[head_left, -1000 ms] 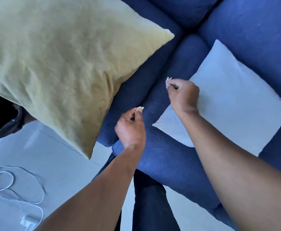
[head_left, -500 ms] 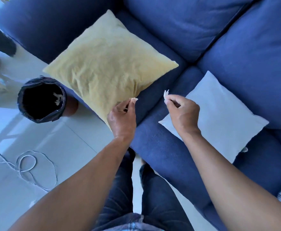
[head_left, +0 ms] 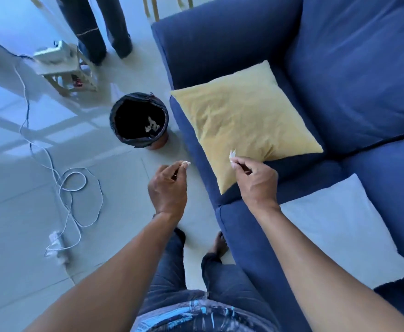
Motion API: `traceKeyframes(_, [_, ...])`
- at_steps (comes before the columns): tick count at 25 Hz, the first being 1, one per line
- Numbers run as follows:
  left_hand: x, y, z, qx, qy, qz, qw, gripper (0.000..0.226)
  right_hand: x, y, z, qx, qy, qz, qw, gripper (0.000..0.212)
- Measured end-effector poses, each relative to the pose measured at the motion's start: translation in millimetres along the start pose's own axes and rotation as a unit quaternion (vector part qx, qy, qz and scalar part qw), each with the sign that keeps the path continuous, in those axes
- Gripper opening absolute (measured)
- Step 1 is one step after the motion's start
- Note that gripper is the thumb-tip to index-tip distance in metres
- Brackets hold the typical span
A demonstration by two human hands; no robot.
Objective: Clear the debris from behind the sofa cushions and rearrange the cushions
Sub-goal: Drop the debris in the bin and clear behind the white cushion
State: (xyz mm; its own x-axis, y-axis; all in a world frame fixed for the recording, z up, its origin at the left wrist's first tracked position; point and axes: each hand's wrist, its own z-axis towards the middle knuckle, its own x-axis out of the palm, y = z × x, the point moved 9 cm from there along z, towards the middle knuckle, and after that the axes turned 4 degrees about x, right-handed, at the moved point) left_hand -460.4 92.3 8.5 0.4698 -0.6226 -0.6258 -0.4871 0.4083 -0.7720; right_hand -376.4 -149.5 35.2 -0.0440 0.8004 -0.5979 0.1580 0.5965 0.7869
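debris shows as two small pale scraps, one pinched in each hand. the left hand (head_left: pixel 167 188) hangs over the pale tiled floor (head_left: pixel 16 188), just beside the front edge of the blue sofa (head_left: pixel 220 44), with thumb and forefinger closed narrow on a tiny whitish scrap (head_left: pixel 185 163) that pokes out at the fingertips. the right hand (head_left: pixel 256 180) is over the near corner of the yellow cushion (head_left: pixel 244 116), fingers curled tight around a white scrap (head_left: pixel 232 155) that sticks up above the knuckles (what either scrap is made of is too small to tell).

the yellow cushion lies flat and turned like a diamond on the sofa seat, its far corner up against the back cushion. a white cushion (head_left: pixel 339 224) lies flat on the neighbouring seat, near the right forearm, apart from the yellow one.

on the floor beside the sofa's armrest stands a round bin (head_left: pixel 138 118) lined with a black bag, with a few pale bits lying inside it. a white cable (head_left: pixel 76 188) loops across the tiles to the left, and a small stool (head_left: pixel 62 68) stands farther back, next to another person's legs (head_left: pixel 100 25).
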Motion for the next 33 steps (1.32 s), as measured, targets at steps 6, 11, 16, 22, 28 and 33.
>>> traceKeyframes(6, [-82, 55, 74, -0.027, -0.056, 0.030, 0.998, 0.010, 121, 87, 13, -0.074, 0.075, -0.020, 0.994, 0.008])
traceKeyframes(11, [-139, 94, 125, -0.048, -0.088, 0.011, 0.995, 0.009, 201, 145, 22, -0.091, 0.107, -0.020, 0.990, 0.011])
traceKeyframes(16, [-167, 112, 171, -0.051, -0.091, 0.030, 0.994, 0.010, 249, 181, 34, -0.100, 0.119, -0.022, 0.988, 0.011])
traceKeyframes(22, [-163, 117, 229, -0.043, -0.079, 0.061, 0.994, 0.010, 294, 195, 79, -0.098, 0.134, -0.044, 0.985, 0.011])
traceKeyframes(28, [-134, 112, 294, -0.055, -0.048, 0.073, 0.995, 0.010, 336, 191, 142, -0.063, 0.161, -0.078, 0.982, 0.008])
traceKeyframes(33, [-92, 123, 358, -0.067, -0.030, 0.092, 0.993, 0.013, 372, 176, 205, -0.026, 0.195, -0.108, 0.974, 0.009])
